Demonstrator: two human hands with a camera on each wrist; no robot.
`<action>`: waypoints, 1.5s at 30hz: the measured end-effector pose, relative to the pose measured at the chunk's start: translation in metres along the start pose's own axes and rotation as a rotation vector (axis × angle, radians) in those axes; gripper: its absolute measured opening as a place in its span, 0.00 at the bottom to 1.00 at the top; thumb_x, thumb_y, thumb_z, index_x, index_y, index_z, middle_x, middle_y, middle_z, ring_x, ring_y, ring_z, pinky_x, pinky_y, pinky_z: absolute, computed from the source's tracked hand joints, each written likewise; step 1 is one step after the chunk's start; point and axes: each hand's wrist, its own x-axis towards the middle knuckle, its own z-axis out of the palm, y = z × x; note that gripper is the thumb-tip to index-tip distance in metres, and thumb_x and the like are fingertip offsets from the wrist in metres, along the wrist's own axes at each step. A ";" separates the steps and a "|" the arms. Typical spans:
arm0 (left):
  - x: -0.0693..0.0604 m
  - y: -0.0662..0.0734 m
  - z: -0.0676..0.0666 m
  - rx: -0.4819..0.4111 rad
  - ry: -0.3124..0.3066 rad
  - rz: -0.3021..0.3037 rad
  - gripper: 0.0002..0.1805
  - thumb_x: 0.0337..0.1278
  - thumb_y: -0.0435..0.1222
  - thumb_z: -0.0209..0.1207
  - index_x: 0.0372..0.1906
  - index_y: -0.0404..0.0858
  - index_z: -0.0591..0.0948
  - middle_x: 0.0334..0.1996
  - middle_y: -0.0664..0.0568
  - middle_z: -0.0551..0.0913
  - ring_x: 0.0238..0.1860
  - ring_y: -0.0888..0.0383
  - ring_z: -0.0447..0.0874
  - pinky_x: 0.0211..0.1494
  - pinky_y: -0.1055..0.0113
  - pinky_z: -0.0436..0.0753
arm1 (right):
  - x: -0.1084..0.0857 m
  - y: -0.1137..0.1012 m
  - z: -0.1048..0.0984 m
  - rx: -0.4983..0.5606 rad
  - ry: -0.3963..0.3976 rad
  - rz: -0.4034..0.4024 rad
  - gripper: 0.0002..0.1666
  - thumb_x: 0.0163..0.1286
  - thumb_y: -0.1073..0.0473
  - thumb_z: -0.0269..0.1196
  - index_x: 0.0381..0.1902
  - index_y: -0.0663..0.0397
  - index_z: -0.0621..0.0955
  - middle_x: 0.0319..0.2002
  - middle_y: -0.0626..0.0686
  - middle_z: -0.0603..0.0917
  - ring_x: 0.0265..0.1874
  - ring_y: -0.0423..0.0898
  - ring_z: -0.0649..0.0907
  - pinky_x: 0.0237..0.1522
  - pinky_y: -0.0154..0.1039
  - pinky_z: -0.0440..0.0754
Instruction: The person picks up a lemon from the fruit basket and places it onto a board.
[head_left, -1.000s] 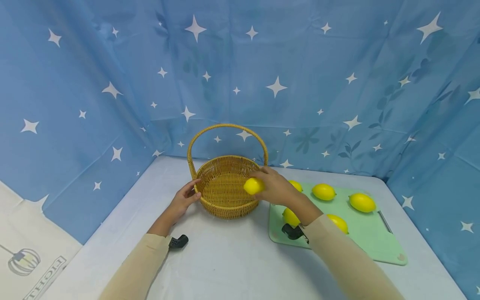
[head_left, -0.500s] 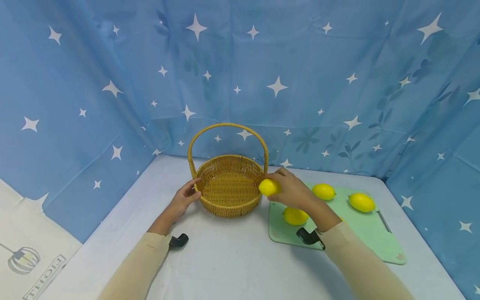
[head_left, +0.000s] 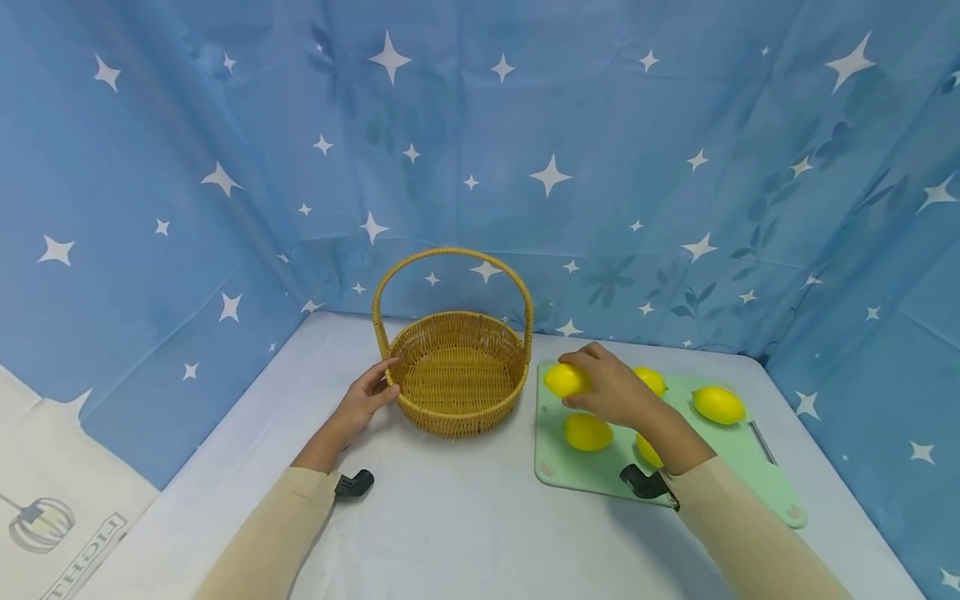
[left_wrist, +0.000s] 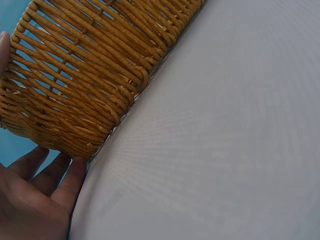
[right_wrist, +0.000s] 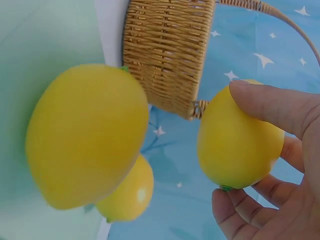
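My right hand [head_left: 609, 388] pinches a yellow lemon [head_left: 567, 380] between thumb and fingers, above the far left corner of a pale green cutting board [head_left: 570, 471]. The right wrist view shows this lemon [right_wrist: 240, 142] raised, its green tip pointing down. A wicker basket [head_left: 457, 421] with a tall arched handle stands left of the board, its inside bare. My left hand [head_left: 360, 407] rests against the basket's left side. In the left wrist view its extended fingers [left_wrist: 70, 182] touch the woven wall low down, with the thumb near the rim.
On the board lie several more lemons, one near the left edge [head_left: 588, 432], one at the right [head_left: 718, 405]; my right arm partly covers others. A thin metal strip [head_left: 762, 442] sits at the board's right side. A blue star-patterned curtain [head_left: 480, 150] hangs behind the white table [head_left: 435, 533].
My right hand has moved right with the lemon, from over the basket's right side to over the cutting board. My left hand and the basket stay in place.
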 end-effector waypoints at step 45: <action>0.001 -0.005 0.000 0.016 0.009 0.016 0.31 0.70 0.32 0.55 0.74 0.40 0.60 0.74 0.42 0.54 0.71 0.40 0.56 0.68 0.50 0.64 | -0.091 0.089 -0.037 -0.025 0.068 0.180 0.37 0.60 0.56 0.71 0.65 0.60 0.71 0.57 0.63 0.69 0.53 0.66 0.72 0.51 0.68 0.70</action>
